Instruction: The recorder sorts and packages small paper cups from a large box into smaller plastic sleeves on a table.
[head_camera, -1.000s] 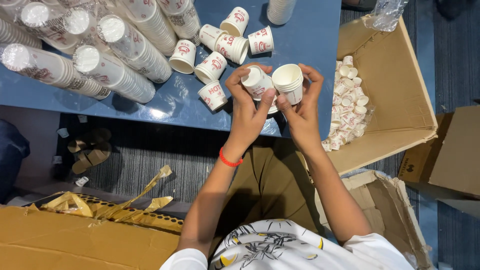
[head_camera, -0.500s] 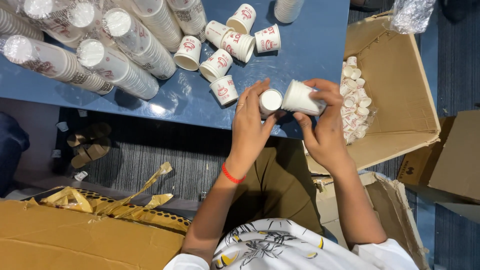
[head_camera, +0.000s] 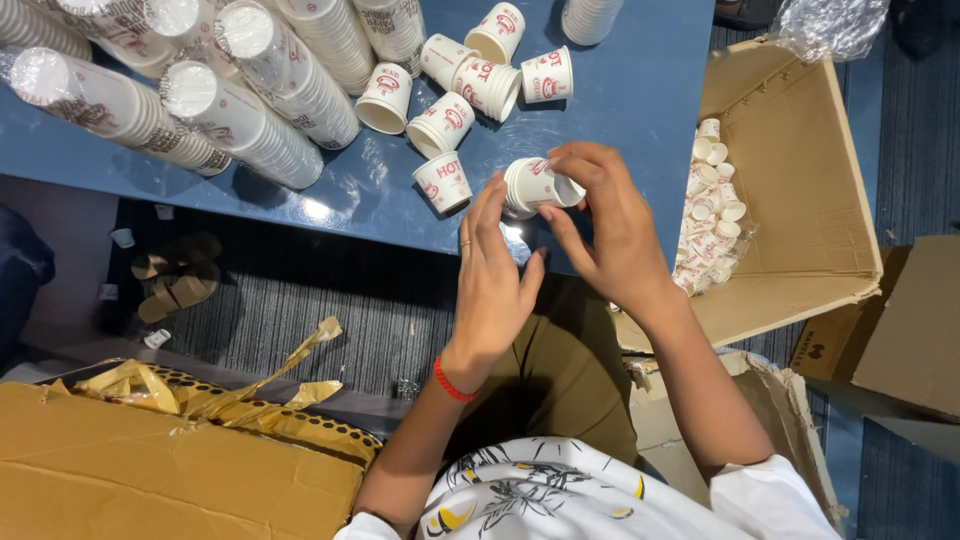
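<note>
On the blue surface (head_camera: 640, 90) lie loose paper cups (head_camera: 470, 90) and wrapped cup stacks (head_camera: 250, 110), the stacks cut off at the top edge. Over its near edge, the right hand (head_camera: 610, 225) fingers close around a small cup (head_camera: 530, 185); the left hand (head_camera: 495, 280) is open beside it. Striped carpet (head_camera: 300, 300) and cardboard boxes (head_camera: 790, 200) surround.

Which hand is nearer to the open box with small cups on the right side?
Right. The right hand, holding a paper cup, is just left of the box. The left hand is farther left, on the other side of the right hand.
</note>
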